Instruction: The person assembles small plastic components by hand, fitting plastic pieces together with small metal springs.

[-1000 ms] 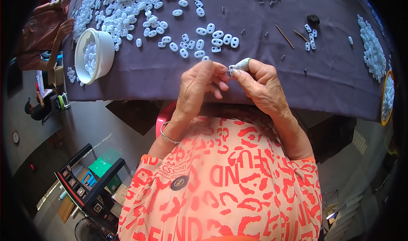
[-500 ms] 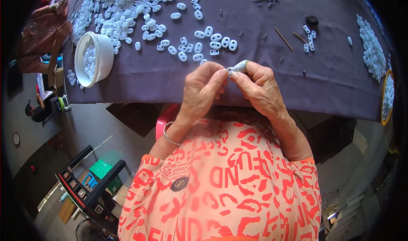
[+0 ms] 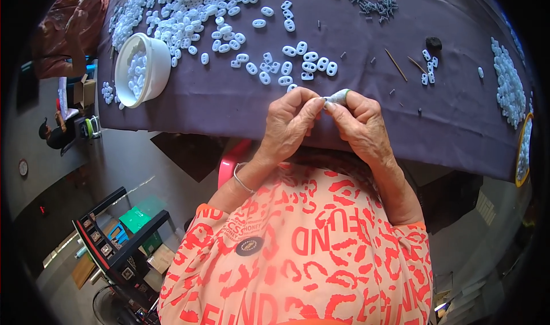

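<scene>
A small white piece (image 3: 326,103) is held just above the near edge of the cloth-covered surface (image 3: 229,108), between the two hands, and is mostly hidden by the fingertips. It is pinched between the thumb and index finger of the right hand (image 3: 361,121); that index finger is wrapped in a pale covering (image 3: 339,97) with a green edge. The thumb and index finger of the left hand (image 3: 292,119) are pressed together at the left side of the piece; whether anything is gripped between them cannot be told. A bracelet (image 3: 243,179) is worn on the left wrist.

Just beyond the hands, loose two-holed white pieces (image 3: 310,56) are scattered. Farther left, a large white heap (image 3: 189,7) is spread, with a white tub (image 3: 162,67), partly filled with white pieces, set nearer. Small dark cylinders (image 3: 375,1) are piled at the far side. To the right, two brown sticks (image 3: 396,65), a dark lump (image 3: 433,43) and a white cluster (image 3: 428,67) are laid; at the far right, another white heap (image 3: 507,81) is seen.
</scene>
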Motion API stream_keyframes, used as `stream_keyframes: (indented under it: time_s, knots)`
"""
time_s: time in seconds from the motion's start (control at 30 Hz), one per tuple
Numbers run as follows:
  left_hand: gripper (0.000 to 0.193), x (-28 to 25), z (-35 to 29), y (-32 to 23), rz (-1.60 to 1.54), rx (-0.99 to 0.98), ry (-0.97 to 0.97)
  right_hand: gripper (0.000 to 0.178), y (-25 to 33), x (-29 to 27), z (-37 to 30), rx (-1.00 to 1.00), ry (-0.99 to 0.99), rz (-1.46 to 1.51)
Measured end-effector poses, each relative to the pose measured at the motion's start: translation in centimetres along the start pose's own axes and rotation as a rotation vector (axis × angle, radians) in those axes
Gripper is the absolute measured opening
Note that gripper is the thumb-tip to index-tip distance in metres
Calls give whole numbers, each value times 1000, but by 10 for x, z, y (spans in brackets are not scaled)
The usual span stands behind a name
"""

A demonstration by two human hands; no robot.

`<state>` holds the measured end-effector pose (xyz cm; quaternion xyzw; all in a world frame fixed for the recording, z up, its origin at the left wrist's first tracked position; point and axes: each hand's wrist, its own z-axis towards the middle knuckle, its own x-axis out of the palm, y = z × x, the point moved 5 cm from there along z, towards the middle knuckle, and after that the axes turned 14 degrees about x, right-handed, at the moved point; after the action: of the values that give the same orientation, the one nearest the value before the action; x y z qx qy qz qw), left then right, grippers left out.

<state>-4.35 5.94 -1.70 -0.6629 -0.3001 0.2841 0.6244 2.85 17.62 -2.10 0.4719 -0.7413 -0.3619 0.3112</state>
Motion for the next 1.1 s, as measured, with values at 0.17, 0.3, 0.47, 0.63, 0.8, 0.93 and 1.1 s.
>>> stream_keyframes:
  time_s: [0.17,0.3,0.47,0.63,0.8,0.93,1.1]
  knots:
    - [12,-29,0,-11,191,158,-223,13,1,-1,1,-3,19,16]
    - [13,-59,9,-31,816,450,-208,15,2,-1,1,-21,13,8]
    - [16,-46,26,-32,1038,471,13,15,3,0,1,-13,4,0]
    - [15,-42,32,-34,1073,496,76,14,3,0,2,-43,-1,-20]
    - [15,-49,29,-27,738,398,-34,15,4,-1,1,-24,5,-5]
    - [17,-53,18,-21,-82,-68,-144,15,4,-2,-1,-26,22,22]
    - [19,-34,-1,-8,-331,-305,-98,12,16,-2,-16,-56,8,44]
